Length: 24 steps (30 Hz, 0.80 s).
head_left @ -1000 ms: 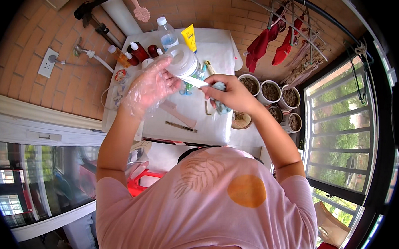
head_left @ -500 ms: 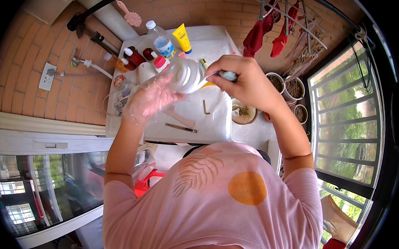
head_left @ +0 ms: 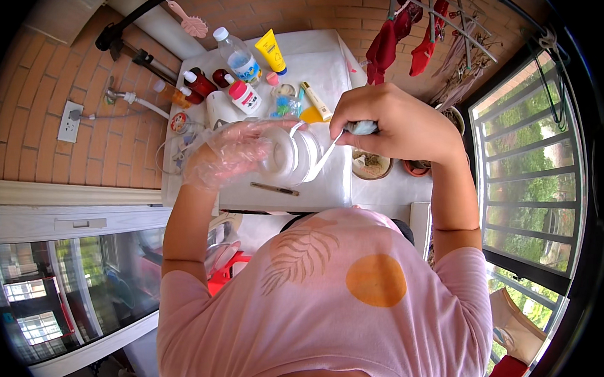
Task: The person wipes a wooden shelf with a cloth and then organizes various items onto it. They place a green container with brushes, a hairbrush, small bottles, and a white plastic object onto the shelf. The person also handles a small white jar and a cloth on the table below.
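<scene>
left hand (head_left: 229, 151), gloved, clamped on white jar (head_left: 294, 155), held tilted above white worktop (head_left: 329, 187) | right hand (head_left: 397, 124) closed on white spatula (head_left: 324, 159), tip in jar mouth | risk: slippery glove lets jar drop; bottles (head_left: 240, 90) just beyond could topple

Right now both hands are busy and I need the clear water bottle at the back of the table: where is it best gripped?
Grip the water bottle around its middle, below the white cap, coming from above and the left. It stands upright, and the yellow tube crowds its right side.
</scene>
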Each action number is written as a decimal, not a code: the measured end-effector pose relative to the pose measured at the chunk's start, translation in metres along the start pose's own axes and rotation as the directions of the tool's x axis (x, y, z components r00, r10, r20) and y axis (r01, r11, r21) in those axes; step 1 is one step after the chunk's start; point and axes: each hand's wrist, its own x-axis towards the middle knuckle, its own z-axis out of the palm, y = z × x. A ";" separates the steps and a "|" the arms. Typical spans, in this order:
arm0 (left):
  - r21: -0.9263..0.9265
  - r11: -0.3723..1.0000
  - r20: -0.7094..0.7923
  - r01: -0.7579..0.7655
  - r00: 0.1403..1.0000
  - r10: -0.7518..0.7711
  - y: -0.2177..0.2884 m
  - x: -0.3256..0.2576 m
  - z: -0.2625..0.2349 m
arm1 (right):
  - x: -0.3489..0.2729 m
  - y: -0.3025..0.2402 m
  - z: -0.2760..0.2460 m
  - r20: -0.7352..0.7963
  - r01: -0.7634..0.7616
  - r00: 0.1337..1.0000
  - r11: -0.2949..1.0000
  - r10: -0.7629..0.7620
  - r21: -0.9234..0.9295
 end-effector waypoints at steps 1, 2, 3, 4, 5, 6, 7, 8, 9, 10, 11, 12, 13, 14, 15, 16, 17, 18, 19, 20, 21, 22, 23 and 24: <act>0.066 0.998 0.007 0.016 1.000 -0.016 -0.001 0.000 -0.007 | -0.001 0.000 0.000 -0.033 0.008 0.999 0.999 -0.009 -0.049; 0.095 0.995 0.023 0.021 0.999 -0.023 -0.001 0.000 -0.007 | 0.000 -0.001 0.001 -0.055 0.044 0.997 0.999 -0.044 -0.013; 0.123 0.992 0.037 0.026 0.999 -0.031 -0.002 -0.001 -0.007 | 0.002 -0.002 0.002 -0.078 0.081 0.994 0.996 -0.079 0.023; 0.116 0.993 0.070 0.022 0.997 -0.030 0.002 0.001 0.000 | 0.004 -0.003 0.004 -0.106 0.115 0.988 0.992 -0.109 0.053; 0.109 0.994 0.101 0.018 0.994 -0.029 0.003 0.002 0.004 | 0.005 -0.003 0.006 -0.097 0.109 0.990 0.990 -0.101 0.084; 0.148 0.989 0.106 0.021 0.994 -0.037 0.004 0.002 0.004 | 0.007 -0.001 0.010 -0.087 0.103 0.992 0.988 -0.094 0.116; 0.190 0.982 0.109 0.021 0.993 -0.043 0.006 0.000 0.003 | 0.008 0.002 0.012 -0.077 0.101 0.993 0.984 -0.091 0.145; 0.231 0.973 0.111 0.022 0.993 -0.048 0.007 -0.001 0.002 | 0.009 0.006 0.017 -0.077 0.116 0.992 0.977 -0.104 0.177; 0.242 0.970 0.145 0.010 0.988 -0.047 0.008 0.001 0.001 | 0.008 0.010 0.022 -0.102 0.127 0.989 0.970 -0.108 0.208; 0.250 0.968 0.175 -0.003 0.984 -0.042 0.007 0.003 -0.002 | 0.007 0.014 0.028 -0.123 0.140 0.986 0.960 -0.113 0.241; 0.258 0.966 0.205 -0.017 0.978 -0.038 0.007 0.005 -0.004 | 0.007 0.016 0.033 -0.145 0.153 0.983 0.950 -0.117 0.272; 0.248 0.969 0.235 0.003 0.970 -0.063 0.009 0.007 -0.003 | 0.007 0.016 0.035 -0.136 0.155 0.984 0.937 -0.117 0.315; 0.236 0.971 0.263 0.025 0.961 -0.089 0.011 0.009 0.000 | 0.007 0.015 0.035 -0.096 0.089 0.993 0.950 -0.063 0.300; 0.224 0.973 0.292 0.048 0.949 -0.114 0.011 0.010 0.001 | 0.007 0.012 0.033 -0.058 0.024 0.998 0.959 -0.008 0.283; 0.203 0.976 0.299 0.073 0.945 -0.133 0.010 0.010 0.002 | 0.007 0.011 0.032 -0.021 -0.041 0.999 0.964 0.048 0.263; 0.184 0.978 0.308 0.100 0.939 -0.154 0.009 0.010 0.004 | 0.007 0.012 0.032 0.009 -0.067 0.998 0.961 0.067 0.268; 0.165 0.978 0.318 0.126 0.932 -0.174 0.008 0.010 0.006 | 0.006 0.012 0.032 0.005 -0.040 0.999 0.964 0.040 0.264; 0.157 0.980 0.298 0.120 0.941 -0.163 0.005 0.010 0.008 | 0.005 0.012 0.032 0.001 -0.014 1.000 0.966 0.014 0.260; 0.148 0.983 0.276 0.110 0.950 -0.148 0.002 0.009 0.008 | 0.005 0.013 0.032 0.001 0.013 1.000 0.967 -0.014 0.256; 0.138 0.985 0.255 0.101 0.958 -0.134 -0.001 0.009 0.009 | 0.005 0.014 0.032 -0.010 0.033 0.999 0.976 -0.031 0.214; 0.097 0.987 0.202 0.128 0.969 -0.146 -0.003 0.008 0.013 | 0.004 0.015 0.031 -0.021 0.052 0.999 0.984 -0.049 0.172; 0.055 0.986 0.152 0.155 0.975 -0.162 -0.003 0.008 0.017 | 0.003 0.015 0.032 -0.034 0.068 0.997 0.989 -0.064 0.128; 0.012 0.984 0.103 0.180 0.978 -0.181 -0.004 0.007 0.020 | 0.002 0.017 0.034 -0.047 0.078 0.996 0.990 -0.073 0.114; 0.044 0.988 0.099 0.146 0.984 -0.150 -0.008 0.006 0.018 | -0.001 0.020 0.038 -0.060 0.088 0.995 0.991 -0.082 0.100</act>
